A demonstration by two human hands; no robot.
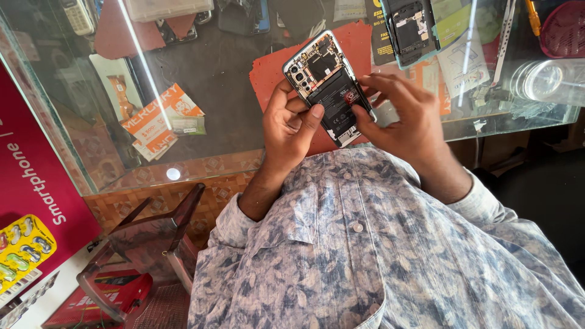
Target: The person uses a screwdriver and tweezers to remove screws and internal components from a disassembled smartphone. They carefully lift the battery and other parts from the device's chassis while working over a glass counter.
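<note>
A smartphone with its back cover off (325,85) is held up over the glass counter (213,79), black battery and circuit board showing. My left hand (291,125) grips its left edge, thumb pressed on the battery. On the phone's right side my right hand (407,119) has its fingers touching the edge near the battery, slightly blurred. Both forearms come out of a blue patterned shirt.
Another opened phone (411,27) lies on the glass at the back. A red mat (268,70) is under the held phone. An orange card packet (159,119) lies inside the case. A round clear lid (542,80) sits right. A wooden chair (152,234) stands lower left.
</note>
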